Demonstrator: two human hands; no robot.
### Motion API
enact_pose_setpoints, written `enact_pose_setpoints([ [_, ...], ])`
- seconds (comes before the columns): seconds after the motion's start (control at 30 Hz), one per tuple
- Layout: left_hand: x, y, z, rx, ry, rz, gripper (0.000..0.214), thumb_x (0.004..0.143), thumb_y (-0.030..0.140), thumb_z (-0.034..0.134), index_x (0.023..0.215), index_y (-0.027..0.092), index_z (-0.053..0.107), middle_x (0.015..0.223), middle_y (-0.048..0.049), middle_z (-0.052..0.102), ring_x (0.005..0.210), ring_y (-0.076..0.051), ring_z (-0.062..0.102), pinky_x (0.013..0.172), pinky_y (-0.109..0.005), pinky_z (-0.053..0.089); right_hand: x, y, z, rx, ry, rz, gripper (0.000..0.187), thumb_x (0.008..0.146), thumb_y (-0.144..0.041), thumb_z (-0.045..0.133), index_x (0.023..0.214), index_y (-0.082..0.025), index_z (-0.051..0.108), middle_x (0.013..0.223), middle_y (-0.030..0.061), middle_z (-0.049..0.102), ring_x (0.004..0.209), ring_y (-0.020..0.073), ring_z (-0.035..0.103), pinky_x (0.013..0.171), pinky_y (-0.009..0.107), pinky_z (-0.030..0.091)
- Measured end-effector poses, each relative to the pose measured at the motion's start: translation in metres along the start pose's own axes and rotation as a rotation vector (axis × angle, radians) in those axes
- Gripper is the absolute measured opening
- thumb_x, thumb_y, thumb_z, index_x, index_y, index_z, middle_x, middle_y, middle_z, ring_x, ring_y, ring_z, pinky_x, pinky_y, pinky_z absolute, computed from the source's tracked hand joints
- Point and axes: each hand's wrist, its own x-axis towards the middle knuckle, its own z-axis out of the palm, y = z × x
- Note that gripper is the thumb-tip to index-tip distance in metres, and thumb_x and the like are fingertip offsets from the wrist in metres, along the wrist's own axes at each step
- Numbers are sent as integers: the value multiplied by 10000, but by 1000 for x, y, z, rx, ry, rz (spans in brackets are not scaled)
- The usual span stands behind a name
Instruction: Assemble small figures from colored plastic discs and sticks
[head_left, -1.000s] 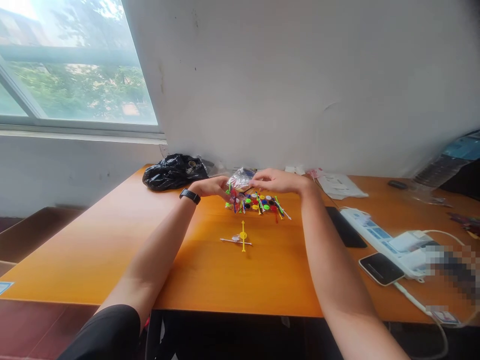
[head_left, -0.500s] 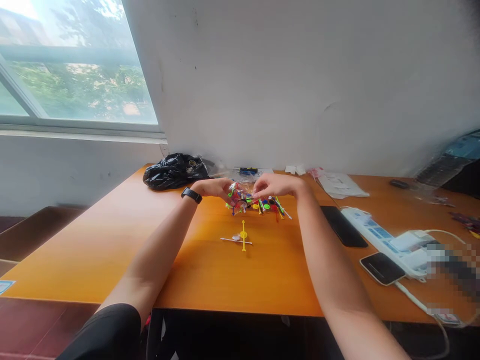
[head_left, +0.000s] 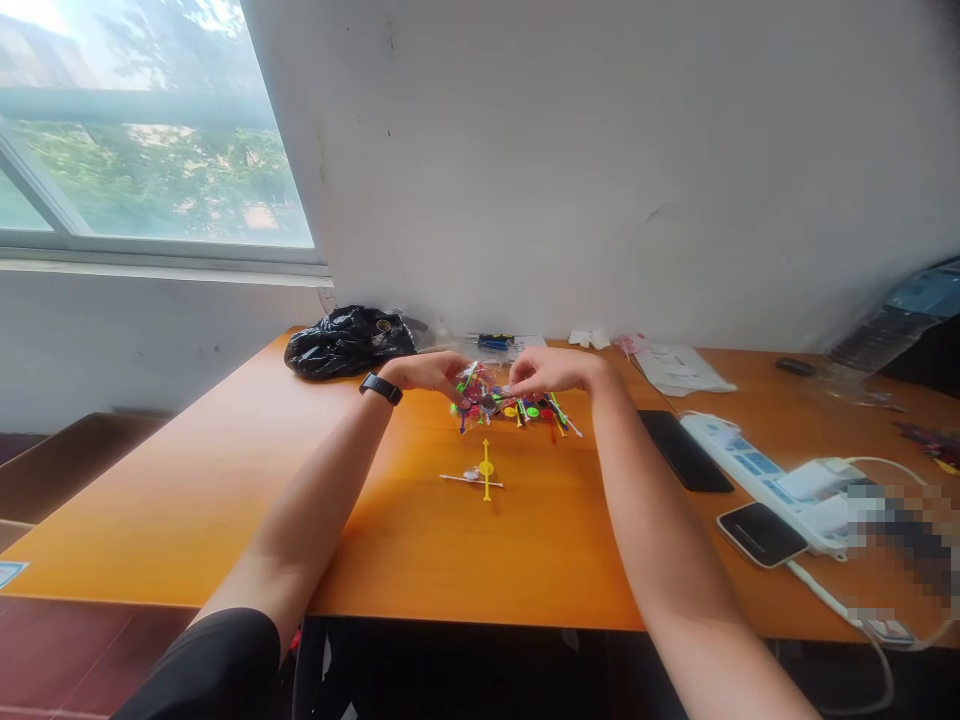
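Note:
My left hand [head_left: 444, 377], with a black band at the wrist, is closed on a clear plastic bag [head_left: 480, 378] of colourful plastic arrow spinners. Just right of it, my right hand [head_left: 541, 370] has thumb and fingers pinched together. A thin dark piece runs between the fingertips of both hands; its kind is too small to tell. Loose arrow spinners [head_left: 534, 412] in several colours lie below the right hand. Nearer to me on the table, a yellow arrow spinner [head_left: 487, 470] and a white arrow spinner [head_left: 472, 480] lie crossed or close together.
On the wooden table [head_left: 420, 570], a black plastic bag [head_left: 349, 342] sits at the back left. To the right are a dark flat phone-like slab [head_left: 684, 450], a white power strip [head_left: 750, 480], a phone [head_left: 762, 534] and cables. White papers [head_left: 675, 368] lie by the wall.
Both hands stay in nearly the same place. The dark piece and the bag between the fingers have shifted slightly; the view has moved a little.

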Motion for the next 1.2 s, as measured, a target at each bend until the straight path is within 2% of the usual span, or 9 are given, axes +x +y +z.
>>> enact_pose_setpoints([
  [0.2, -2, 3, 0, -10, 31, 0, 557, 668, 280, 1002, 1180, 212, 793, 1073, -52, 814, 984, -225, 753, 907, -318, 590, -2, -1, 0, 128, 53, 58, 375, 817, -521, 875, 773, -164, 769, 783, 98, 746, 728, 267, 724, 614, 289, 558],
  [0.37, -3, 5, 2, -59, 67, -1, 561, 655, 273, 1008, 1164, 195, 787, 1090, -70, 809, 1007, -233, 758, 929, -340, 594, -6, -2, -3, 113, 37, 25, 356, 772, -510, 909, 823, -174, 803, 782, 81, 749, 729, 252, 719, 615, 274, 551],
  [0.47, -3, 4, 1, -66, 82, -7, 537, 657, 269, 1005, 1143, 185, 794, 1072, -74, 810, 994, -231, 759, 933, -345, 595, -6, -1, -3, 119, 26, -2, 328, 762, -462, 920, 787, -166, 782, 773, 83, 741, 726, 256, 718, 609, 277, 555],
  [0.57, -4, 1, 0, -46, 88, -16, 540, 660, 268, 1003, 1154, 192, 799, 1068, -69, 813, 989, -228, 757, 931, -341, 593, -4, -2, -1, 142, 116, -9, 272, 819, -395, 888, 772, -171, 740, 768, 73, 729, 719, 248, 718, 610, 279, 566],
  [0.73, -4, -5, -4, -48, 106, 4, 521, 716, 284, 977, 1192, 185, 790, 1099, -81, 811, 1006, -223, 755, 955, -342, 586, -5, -8, -1, 119, 380, -25, 241, 932, -383, 825, 857, -187, 705, 842, 53, 736, 712, 219, 709, 638, 272, 552],
  [0.87, -4, -3, -4, -65, 148, 52, 519, 751, 284, 957, 1221, 168, 773, 1096, -88, 809, 1000, -214, 753, 956, -337, 582, -5, -9, -1, 33, 358, -74, 208, 926, -393, 791, 878, -194, 755, 857, 36, 729, 757, 215, 684, 665, 264, 505],
  [1.0, -3, 2, -1, -77, 128, 61, 495, 758, 279, 951, 1204, 164, 769, 1127, -95, 802, 1006, -218, 755, 976, -360, 583, -1, -7, 0, -12, 331, -122, 237, 898, -422, 769, 913, -188, 805, 828, 31, 711, 760, 210, 637, 654, 262, 457],
  [1.2, -4, 5, -2, -99, 142, 87, 524, 769, 270, 944, 1248, 175, 753, 1165, -95, 795, 1040, -223, 750, 1003, -367, 578, -9, -16, -3, 82, 440, -157, 268, 824, -400, 799, 952, -165, 806, 825, 37, 697, 724, 201, 630, 650, 266, 465],
])
